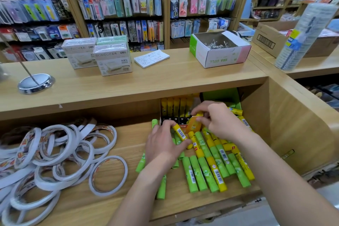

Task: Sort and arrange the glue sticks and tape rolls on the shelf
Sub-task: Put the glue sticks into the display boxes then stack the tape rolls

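Green and yellow glue sticks point(207, 169) lie mixed in a loose pile on the right half of the wooden shelf point(128, 152). My left hand point(165, 145) grips one yellow glue stick point(180, 133) above the pile. My right hand point(218, 121) pinches the front flap of an orange display box point(191, 127) that holds upright yellow sticks at the back of the shelf. A green box point(222, 97) stands behind it. White double-sided tape rolls point(55, 156) lie heaped on the shelf's left half.
On the counter above stand white hole-punch boxes point(113, 58), a notepad point(151, 58), an open box of metal clips point(220, 49), a chrome stand base point(35, 83) and a wrapped stack of tape point(304, 36) at the right. Store racks fill the background.
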A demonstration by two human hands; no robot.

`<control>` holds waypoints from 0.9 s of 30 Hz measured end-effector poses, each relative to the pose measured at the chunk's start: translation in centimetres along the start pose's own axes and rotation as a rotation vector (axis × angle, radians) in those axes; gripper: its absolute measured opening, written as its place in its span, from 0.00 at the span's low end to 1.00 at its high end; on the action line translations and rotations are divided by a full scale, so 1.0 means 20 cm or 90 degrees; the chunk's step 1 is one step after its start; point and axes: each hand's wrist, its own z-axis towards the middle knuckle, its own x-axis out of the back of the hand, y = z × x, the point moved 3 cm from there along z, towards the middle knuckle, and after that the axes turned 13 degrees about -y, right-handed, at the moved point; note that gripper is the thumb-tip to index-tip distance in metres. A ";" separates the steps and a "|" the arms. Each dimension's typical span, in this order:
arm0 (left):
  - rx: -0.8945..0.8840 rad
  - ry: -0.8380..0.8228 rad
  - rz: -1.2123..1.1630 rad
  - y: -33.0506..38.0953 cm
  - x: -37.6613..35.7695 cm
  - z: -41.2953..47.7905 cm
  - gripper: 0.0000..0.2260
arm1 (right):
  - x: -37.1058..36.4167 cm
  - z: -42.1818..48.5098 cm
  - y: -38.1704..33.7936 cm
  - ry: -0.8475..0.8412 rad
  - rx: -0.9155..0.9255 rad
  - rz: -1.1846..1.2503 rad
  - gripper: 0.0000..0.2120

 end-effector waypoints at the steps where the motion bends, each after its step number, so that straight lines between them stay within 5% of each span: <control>1: -0.001 0.000 0.002 0.00 0.00 0.00 0.28 | 0.00 0.00 0.00 0.023 0.000 0.027 0.09; 10: 0.001 -0.003 0.002 0.00 0.00 0.01 0.28 | 0.07 -0.10 0.02 0.237 0.020 0.170 0.13; 27: -0.011 -0.012 -0.017 0.00 0.01 0.00 0.28 | -0.04 0.00 0.02 0.274 -0.132 0.184 0.08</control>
